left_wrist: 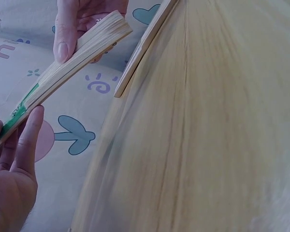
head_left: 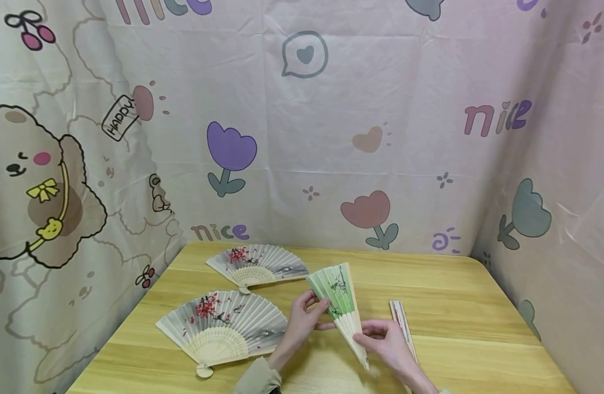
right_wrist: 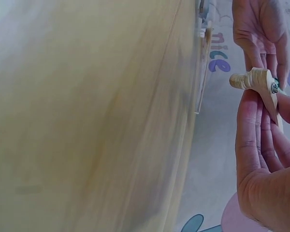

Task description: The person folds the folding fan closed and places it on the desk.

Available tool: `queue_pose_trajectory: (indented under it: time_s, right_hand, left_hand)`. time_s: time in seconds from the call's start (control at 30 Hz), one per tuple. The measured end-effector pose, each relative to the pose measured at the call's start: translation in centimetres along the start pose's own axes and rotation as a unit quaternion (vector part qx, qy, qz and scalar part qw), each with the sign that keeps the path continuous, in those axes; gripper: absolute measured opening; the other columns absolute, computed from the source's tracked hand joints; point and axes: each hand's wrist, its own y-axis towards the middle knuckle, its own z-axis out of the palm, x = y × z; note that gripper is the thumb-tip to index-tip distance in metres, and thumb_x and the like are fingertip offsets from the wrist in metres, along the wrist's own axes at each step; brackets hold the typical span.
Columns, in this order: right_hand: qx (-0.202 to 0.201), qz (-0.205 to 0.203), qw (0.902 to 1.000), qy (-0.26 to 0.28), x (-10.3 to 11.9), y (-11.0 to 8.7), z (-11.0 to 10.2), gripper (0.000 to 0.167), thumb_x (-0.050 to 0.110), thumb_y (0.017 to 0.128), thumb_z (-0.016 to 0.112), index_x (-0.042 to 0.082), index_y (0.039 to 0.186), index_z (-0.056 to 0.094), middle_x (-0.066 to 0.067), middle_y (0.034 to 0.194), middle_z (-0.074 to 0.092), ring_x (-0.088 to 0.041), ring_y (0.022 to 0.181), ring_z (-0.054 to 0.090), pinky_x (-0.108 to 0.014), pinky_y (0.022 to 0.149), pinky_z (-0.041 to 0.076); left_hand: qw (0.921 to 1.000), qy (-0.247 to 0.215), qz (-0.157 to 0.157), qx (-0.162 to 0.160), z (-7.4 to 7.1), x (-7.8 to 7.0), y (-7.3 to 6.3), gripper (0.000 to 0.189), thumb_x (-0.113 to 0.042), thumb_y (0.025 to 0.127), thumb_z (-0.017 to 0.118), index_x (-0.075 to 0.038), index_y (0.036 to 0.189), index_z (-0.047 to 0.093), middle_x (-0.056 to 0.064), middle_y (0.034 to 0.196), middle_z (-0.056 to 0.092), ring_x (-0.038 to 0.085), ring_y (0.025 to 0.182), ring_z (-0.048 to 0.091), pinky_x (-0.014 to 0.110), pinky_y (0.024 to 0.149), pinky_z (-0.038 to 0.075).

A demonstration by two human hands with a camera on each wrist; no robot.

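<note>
Head view. Landmark: the green fan (head_left: 337, 298), partly spread, held up over the table (head_left: 459, 306). Left hand (head_left: 302, 320) pinches its leaf at the left edge, thumb in front; right hand (head_left: 387, 343) pinches the ribs toward the pivot end. Left of the green fan: a rear spread fan (head_left: 287, 265) and a nearer spread fan (head_left: 265, 314). Right of it: what looks like a folded fan (head_left: 399, 314), partly hidden by the right hand.

Left wrist view. Ribs of the green fan stacked close; right thumb lies on them, left fingers bear on the leaf. Judgement: light pressure, ribs shifted evenly, so pleats follow their creases. A wooden strip (left_wrist: 145, 50) shows apart from the green fan; probably the folded one.

Right wrist view. The pin (right_wrist: 274, 87) marks the green fan's pivot end, gripped between right thumb and fingers. Judgement: steady this end without squeezing ribs tight; twisting may strain them.

Count: spread grey fans, 2; green, 1; folded, 1; hands, 2.
</note>
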Motion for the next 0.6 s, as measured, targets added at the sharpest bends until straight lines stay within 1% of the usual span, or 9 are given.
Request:
queue_pose_trajectory:
  time_s: [0.2, 0.33, 0.6]
  right_hand:
    - [0.003, -0.003, 1.0, -0.005, 0.08, -0.02, 0.06, 0.034, 0.004, 0.087, 0.074, -0.016, 0.113, 0.065, -0.024, 0.091, 0.073, -0.003, 0.074, 0.068, -0.019, 0.066, 0.063]
    - [0.01, -0.016, 0.9998, -0.011, 0.08, -0.1, 0.1, 0.032, 0.003, 0.087, 0.074, -0.017, 0.111, 0.065, -0.024, 0.09, 0.073, -0.002, 0.073, 0.068, -0.019, 0.064, 0.063]
    - [0.021, -0.027, 0.9993, -0.015, -0.03, -0.19, 0.15, 0.032, 0.004, 0.087, 0.073, -0.017, 0.109, 0.066, -0.026, 0.09, 0.074, -0.001, 0.073, 0.068, -0.02, 0.063, 0.063]
  left_hand:
    - [1.0, 0.001, -0.001, -0.001, -0.03, -0.07, 0.01, 0.044, -0.013, 0.098, 0.066, 0.012, 0.131, 0.053, 0.007, 0.108, 0.062, 0.017, 0.088, 0.071, 0.037, 0.072, 0.068]
    - [1.0, -0.002, -0.002, -0.004, -0.04, -0.11, -0.01, 0.043, -0.012, 0.097, 0.067, 0.014, 0.128, 0.053, 0.004, 0.105, 0.061, 0.017, 0.087, 0.071, 0.037, 0.071, 0.068]
    - [0.9999, -0.009, 0.005, -0.008, -0.06, -0.06, -0.09, 0.046, -0.011, 0.095, 0.07, 0.016, 0.126, 0.052, 0.001, 0.1, 0.064, 0.013, 0.082, 0.072, 0.037, 0.07, 0.068]
